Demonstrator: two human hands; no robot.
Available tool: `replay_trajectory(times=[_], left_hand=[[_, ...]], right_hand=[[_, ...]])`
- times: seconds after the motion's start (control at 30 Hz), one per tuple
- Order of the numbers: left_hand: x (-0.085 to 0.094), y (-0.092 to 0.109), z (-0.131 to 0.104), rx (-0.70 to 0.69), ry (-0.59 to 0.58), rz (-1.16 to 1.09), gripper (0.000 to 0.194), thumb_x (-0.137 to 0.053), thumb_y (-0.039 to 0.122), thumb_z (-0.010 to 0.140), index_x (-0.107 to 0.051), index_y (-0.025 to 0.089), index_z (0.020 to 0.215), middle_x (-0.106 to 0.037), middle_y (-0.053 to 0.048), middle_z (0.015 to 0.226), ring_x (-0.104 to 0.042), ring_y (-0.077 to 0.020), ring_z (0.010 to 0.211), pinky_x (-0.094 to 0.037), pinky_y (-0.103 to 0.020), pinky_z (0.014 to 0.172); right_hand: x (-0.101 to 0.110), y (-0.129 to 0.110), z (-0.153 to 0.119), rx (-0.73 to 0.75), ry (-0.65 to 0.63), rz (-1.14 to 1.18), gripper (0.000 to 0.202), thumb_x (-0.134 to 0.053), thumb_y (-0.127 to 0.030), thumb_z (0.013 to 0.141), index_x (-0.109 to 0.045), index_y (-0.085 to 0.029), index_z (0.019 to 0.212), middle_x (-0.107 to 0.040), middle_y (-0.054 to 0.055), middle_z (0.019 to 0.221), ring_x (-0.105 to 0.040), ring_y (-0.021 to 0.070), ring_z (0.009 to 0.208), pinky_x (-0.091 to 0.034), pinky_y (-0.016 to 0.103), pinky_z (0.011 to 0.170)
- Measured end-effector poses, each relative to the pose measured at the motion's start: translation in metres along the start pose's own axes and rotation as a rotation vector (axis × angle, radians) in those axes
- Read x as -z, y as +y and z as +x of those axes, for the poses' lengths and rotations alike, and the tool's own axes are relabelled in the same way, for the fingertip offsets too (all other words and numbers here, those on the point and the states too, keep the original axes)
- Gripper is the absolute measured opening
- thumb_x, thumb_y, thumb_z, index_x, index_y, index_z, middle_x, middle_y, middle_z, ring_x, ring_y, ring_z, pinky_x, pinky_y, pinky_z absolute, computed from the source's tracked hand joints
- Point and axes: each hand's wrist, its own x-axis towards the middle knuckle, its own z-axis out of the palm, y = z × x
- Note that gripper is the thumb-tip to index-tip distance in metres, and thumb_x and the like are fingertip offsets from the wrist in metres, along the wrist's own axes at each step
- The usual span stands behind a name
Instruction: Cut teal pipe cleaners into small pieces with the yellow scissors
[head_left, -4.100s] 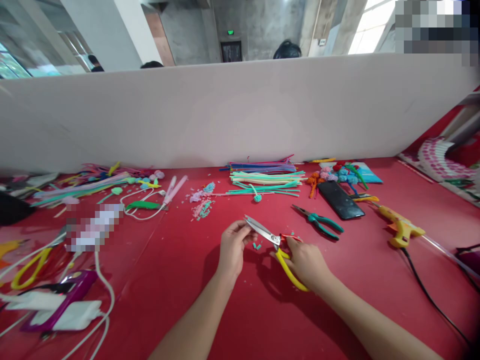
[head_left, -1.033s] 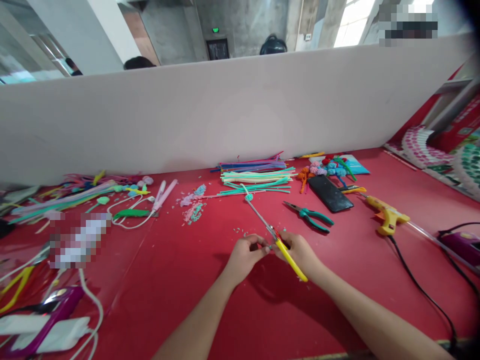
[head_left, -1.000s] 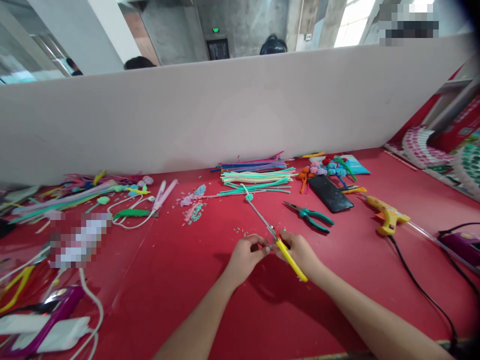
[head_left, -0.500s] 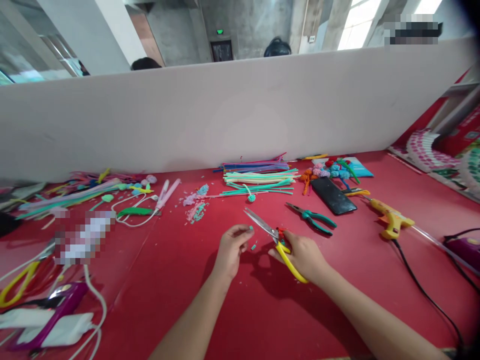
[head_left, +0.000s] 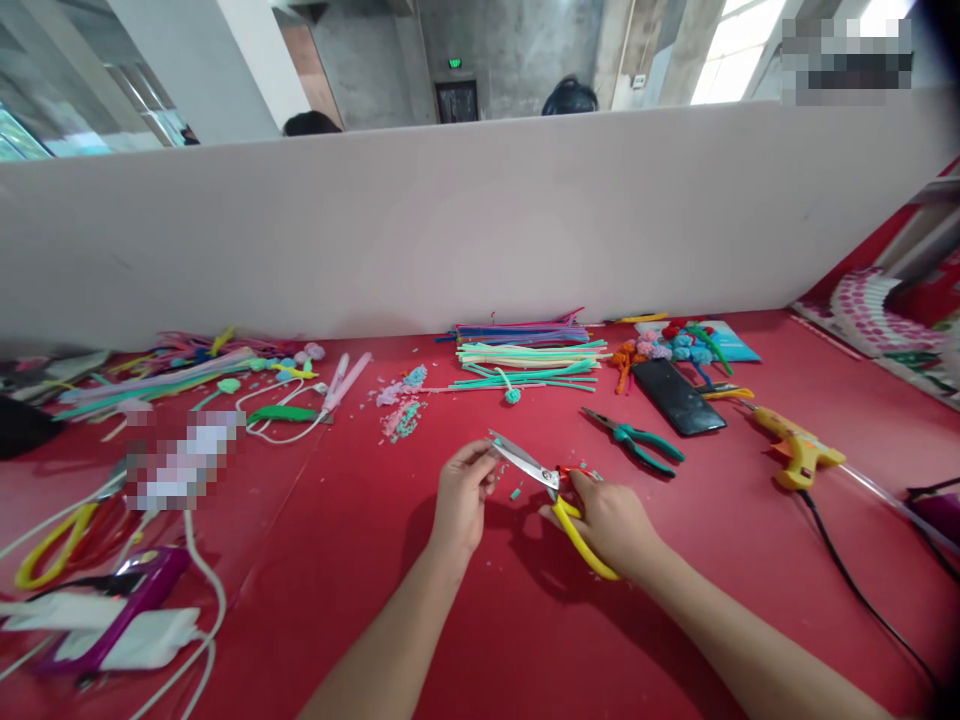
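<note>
Yellow-and-red-handled scissors (head_left: 525, 465) are in my right hand (head_left: 611, 525), its fingers wrapped round the handles. Their blades point up and left, the tips reaching the fingertips of my left hand (head_left: 461, 500). That hand is closed in a pinch on a small piece of green pipe cleaner, now mostly hidden by fingers and blades. Below the blades lies a cut green pipe cleaner piece (head_left: 515, 494) on the red table. Beyond my hands, a green pompom on a pale stem (head_left: 512, 394) rests by a bundle of pipe cleaners (head_left: 532, 355).
To the right lie green-handled pliers (head_left: 637, 440), a black phone (head_left: 679, 398) and a yellow glue gun (head_left: 799, 450) with its cord. Pink and green clippings (head_left: 401, 420) are scattered left of centre. Cables and a purple tool (head_left: 120, 610) occupy the left. A white partition (head_left: 465, 230) stands behind.
The scissor tips have come up to my left fingertips, covering the green piece that showed there before. The whole view has shifted slightly.
</note>
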Motion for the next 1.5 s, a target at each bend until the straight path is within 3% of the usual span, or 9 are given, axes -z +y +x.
replay_trajectory(times=[0.9, 1.2, 1.33, 1.5], left_hand=[[0.0009, 0.0001, 0.0014, -0.040, 0.009, 0.046, 0.013, -0.063, 0.022, 0.061, -0.057, 0.013, 0.069, -0.042, 0.005, 0.047, -0.033, -0.0029, 0.042, -0.021, -0.016, 0.038], [0.0026, -0.0007, 0.0016, -0.080, 0.017, 0.098, 0.017, -0.064, 0.026, 0.060, -0.058, 0.014, 0.071, -0.045, 0.005, 0.051, -0.035, -0.0029, 0.044, -0.023, -0.017, 0.039], [0.0009, -0.0005, 0.0004, -0.034, -0.022, 0.112, 0.019, -0.063, 0.028, 0.061, -0.057, 0.014, 0.072, -0.045, 0.005, 0.050, -0.036, -0.0035, 0.043, -0.024, -0.016, 0.040], [-0.0068, -0.0052, -0.0058, 0.157, -0.196, 0.199, 0.026, -0.062, 0.032, 0.062, -0.057, 0.013, 0.079, -0.054, -0.001, 0.063, -0.038, -0.0034, 0.043, -0.024, -0.016, 0.038]], right_hand=[[-0.0001, 0.0036, 0.0007, 0.035, 0.054, -0.096, 0.040, -0.030, -0.055, 0.077, -0.046, -0.018, 0.073, -0.058, 0.003, 0.056, -0.052, 0.0140, 0.046, -0.013, 0.025, 0.043], [0.0031, 0.0048, 0.0014, -0.026, 0.024, -0.100, 0.033, -0.036, -0.049, 0.076, -0.048, -0.019, 0.071, -0.058, 0.004, 0.056, -0.051, 0.0136, 0.046, -0.013, 0.024, 0.043], [0.0004, 0.0044, 0.0051, -0.093, 0.027, 0.085, 0.029, -0.042, -0.045, 0.072, -0.049, -0.018, 0.067, -0.055, 0.003, 0.054, -0.047, 0.0121, 0.046, -0.017, 0.023, 0.043], [0.0001, -0.0023, 0.0089, -0.151, 0.017, 0.707, 0.027, -0.045, -0.042, 0.070, -0.049, -0.017, 0.065, -0.046, -0.003, 0.050, -0.041, 0.0085, 0.046, -0.026, 0.019, 0.043]])
